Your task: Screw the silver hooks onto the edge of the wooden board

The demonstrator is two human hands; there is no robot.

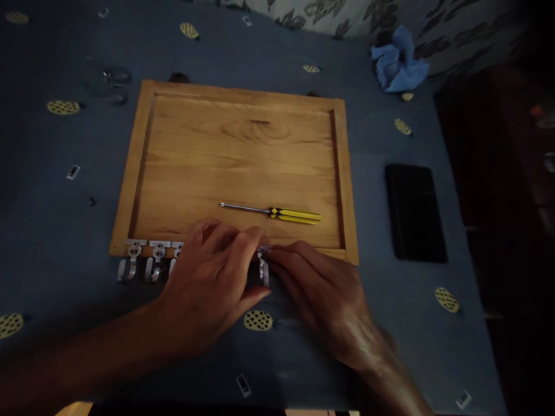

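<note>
The silver coat hook point(264, 273) lies at the near edge of the wooden panel point(243, 92), between the two hands, its curved end overhanging toward the person. It looks like rigid metal, so it should be light, stiff and hard to damage, though its smooth, narrow arm could slip or swivel under the fingers; the flat mounting plate and the base of the arm seem the surest places to take hold. The panel, framed by raised wooden strips, looks stiff and much heavier, and rests flat on the cloth-covered tabletop point(65, 242).

The left hand point(212, 283) arches over the edge, its grip partly spread: fingers curl above the plate and the thumb extends beside the hook's lower curve. Whether they clamp it, I cannot tell. The right hand point(325, 300) has its fingers bunched, tips at the plate's side; anything pinched between them is hidden. Further left along the edge sit similar metal hooks point(156, 263), and a yellow-and-black screwdriver point(295, 215) lies on the panel.
</note>
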